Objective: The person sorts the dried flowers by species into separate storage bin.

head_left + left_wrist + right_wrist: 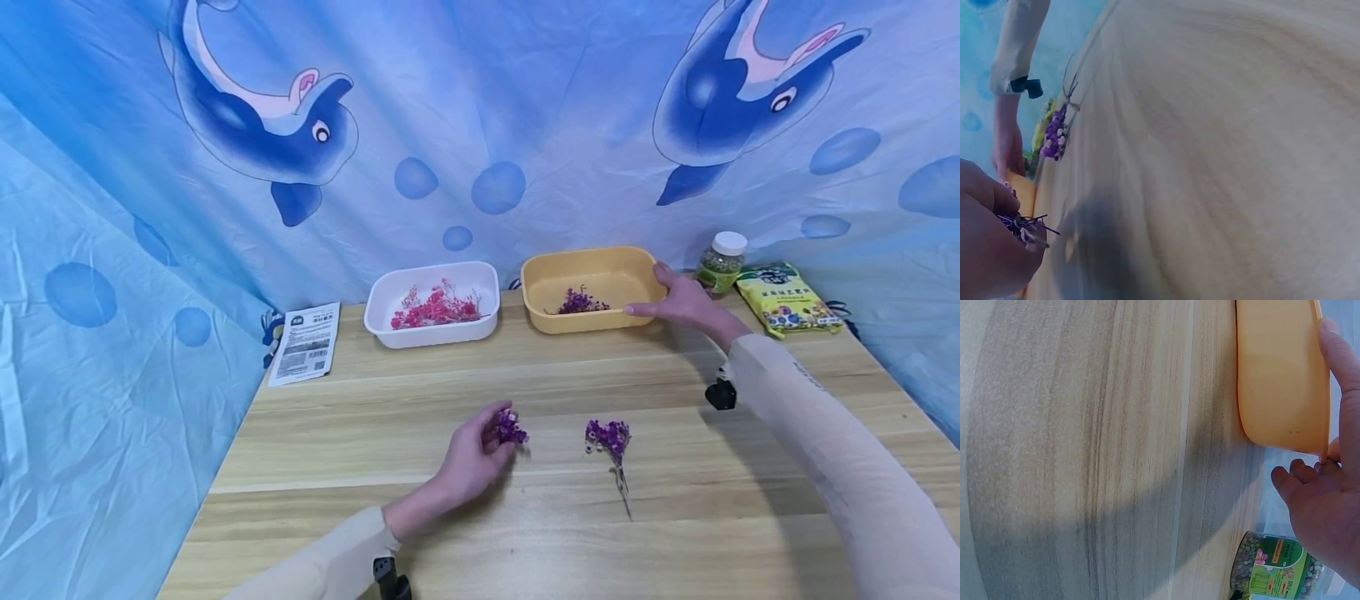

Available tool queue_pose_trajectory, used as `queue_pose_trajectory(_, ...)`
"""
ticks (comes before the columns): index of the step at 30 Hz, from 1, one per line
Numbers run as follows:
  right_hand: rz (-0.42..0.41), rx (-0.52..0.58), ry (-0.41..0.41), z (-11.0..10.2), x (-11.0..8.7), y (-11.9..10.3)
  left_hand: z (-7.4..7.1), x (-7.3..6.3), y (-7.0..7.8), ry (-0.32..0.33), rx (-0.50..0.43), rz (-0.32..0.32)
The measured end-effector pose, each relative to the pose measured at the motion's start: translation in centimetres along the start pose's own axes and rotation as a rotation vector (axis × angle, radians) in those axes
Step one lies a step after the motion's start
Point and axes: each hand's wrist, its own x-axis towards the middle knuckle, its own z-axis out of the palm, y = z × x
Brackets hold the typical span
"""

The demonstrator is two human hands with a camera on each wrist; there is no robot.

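My left hand (474, 460) pinches a small bunch of purple dried flowers (511, 426) just over the table, and cut stem ends (1025, 228) poke out between thumb and fingers in the left wrist view. At the back, my right hand (686, 302) grips the right end of a yellow tub (592, 323), its thumb on the front rim and its fingers at the end wall. Inside the tub lie more purple flowers (580, 300). A tied purple sprig (611, 440) with bare stems rests on the table to the right of my left hand.
Left of the yellow tub stands a white tub (433, 335) holding pink dried flowers (438, 306). A jar (720, 265) with a white lid and a yellow packet (789, 298) are beyond my right hand. A printed packet (306, 343) lies at the back left, before a dolphin-patterned curtain (450, 100).
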Motion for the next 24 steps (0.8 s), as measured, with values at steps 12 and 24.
queue_pose_trajectory(12,0.003,0.018,0.004,0.1,0.0,0.2,-0.8,1.9,0.7,-0.023,-0.01,-0.019)
queue_pose_trajectory(24,0.007,0.035,-0.009,0.1,0.0,0.3,-1.5,5.4,1.6,0.018,0.008,0.01)
